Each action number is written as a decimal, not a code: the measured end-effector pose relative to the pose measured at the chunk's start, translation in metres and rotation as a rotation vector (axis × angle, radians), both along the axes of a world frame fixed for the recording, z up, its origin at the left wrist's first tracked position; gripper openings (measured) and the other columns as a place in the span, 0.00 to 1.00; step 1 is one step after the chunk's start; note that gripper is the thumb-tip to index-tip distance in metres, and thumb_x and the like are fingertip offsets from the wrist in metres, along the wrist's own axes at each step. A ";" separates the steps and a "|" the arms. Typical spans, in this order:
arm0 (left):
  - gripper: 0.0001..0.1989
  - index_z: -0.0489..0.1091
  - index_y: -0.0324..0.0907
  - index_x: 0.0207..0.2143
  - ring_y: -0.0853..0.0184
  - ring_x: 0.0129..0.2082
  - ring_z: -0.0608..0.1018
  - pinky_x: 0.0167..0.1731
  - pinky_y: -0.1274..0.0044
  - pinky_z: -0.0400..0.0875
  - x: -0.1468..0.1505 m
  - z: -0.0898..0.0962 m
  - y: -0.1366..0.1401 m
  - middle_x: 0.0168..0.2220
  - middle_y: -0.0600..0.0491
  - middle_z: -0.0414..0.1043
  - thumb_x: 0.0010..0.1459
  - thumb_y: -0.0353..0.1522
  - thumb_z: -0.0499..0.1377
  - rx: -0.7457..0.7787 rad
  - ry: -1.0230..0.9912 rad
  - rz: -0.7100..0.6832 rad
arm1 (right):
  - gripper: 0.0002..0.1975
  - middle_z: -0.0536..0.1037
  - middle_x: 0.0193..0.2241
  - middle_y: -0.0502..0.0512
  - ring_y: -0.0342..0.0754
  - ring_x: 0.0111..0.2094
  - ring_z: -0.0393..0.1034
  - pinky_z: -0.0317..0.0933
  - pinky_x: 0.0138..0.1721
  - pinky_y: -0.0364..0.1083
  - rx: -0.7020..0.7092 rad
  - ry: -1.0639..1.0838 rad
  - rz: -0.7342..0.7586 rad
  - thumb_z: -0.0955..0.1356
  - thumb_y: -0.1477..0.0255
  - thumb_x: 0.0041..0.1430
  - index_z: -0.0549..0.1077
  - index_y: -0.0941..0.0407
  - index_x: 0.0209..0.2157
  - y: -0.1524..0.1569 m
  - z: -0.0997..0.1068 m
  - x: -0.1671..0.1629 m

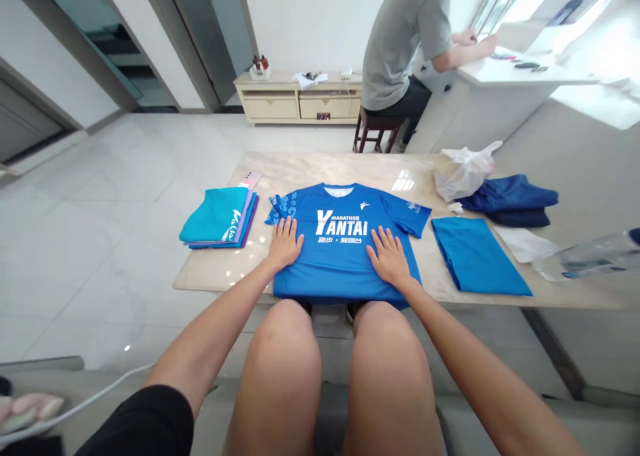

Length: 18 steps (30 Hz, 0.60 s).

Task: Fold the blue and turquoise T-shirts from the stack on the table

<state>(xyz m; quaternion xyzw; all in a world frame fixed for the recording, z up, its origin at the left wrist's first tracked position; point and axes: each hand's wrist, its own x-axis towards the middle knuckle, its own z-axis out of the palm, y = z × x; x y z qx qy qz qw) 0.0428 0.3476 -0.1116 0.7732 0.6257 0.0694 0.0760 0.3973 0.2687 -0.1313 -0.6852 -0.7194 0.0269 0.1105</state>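
A blue T-shirt [335, 263] with white "Marathon Yantai" lettering lies face up on the marble-look table [210, 273], its neck pointing away from me. Its lower end hangs at the table's near edge. My left hand [286, 244] rests flat on the shirt's left side, fingers spread, just below the patterned sleeve. On the right side, my right hand [389, 256] presses flat with fingers apart, below the lettering. To the left is a stack of folded shirts [215, 216], teal on top with purple beneath. A folded teal-blue cloth [477, 256] lies to the right.
At the table's right end are a white plastic bag [463, 173], a dark blue garment [510, 196], a white paper [525, 243] and a clear bottle [590, 256]. A phone [251, 179] lies behind the stack. Another person [405, 43] sits on a stool [377, 126] at a white counter [520, 73].
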 end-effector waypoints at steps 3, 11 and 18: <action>0.39 0.54 0.32 0.81 0.45 0.83 0.53 0.81 0.53 0.47 -0.002 0.006 0.000 0.83 0.38 0.48 0.77 0.46 0.44 -0.015 0.036 0.028 | 0.35 0.56 0.81 0.66 0.65 0.81 0.48 0.47 0.79 0.67 0.030 -0.009 -0.036 0.55 0.57 0.81 0.61 0.60 0.79 -0.019 -0.002 -0.001; 0.37 0.70 0.26 0.70 0.35 0.72 0.71 0.72 0.44 0.59 -0.025 0.029 -0.007 0.72 0.24 0.68 0.76 0.45 0.44 0.003 0.186 0.201 | 0.35 0.56 0.81 0.67 0.65 0.81 0.49 0.45 0.79 0.66 0.053 0.036 -0.100 0.55 0.57 0.81 0.62 0.60 0.79 -0.030 -0.007 -0.007; 0.28 0.74 0.35 0.63 0.37 0.67 0.77 0.63 0.56 0.72 -0.043 0.050 0.037 0.65 0.26 0.75 0.72 0.45 0.57 -0.096 -0.114 0.536 | 0.34 0.58 0.80 0.70 0.67 0.81 0.51 0.45 0.78 0.68 0.085 0.061 -0.085 0.57 0.59 0.81 0.64 0.62 0.78 -0.030 -0.006 -0.008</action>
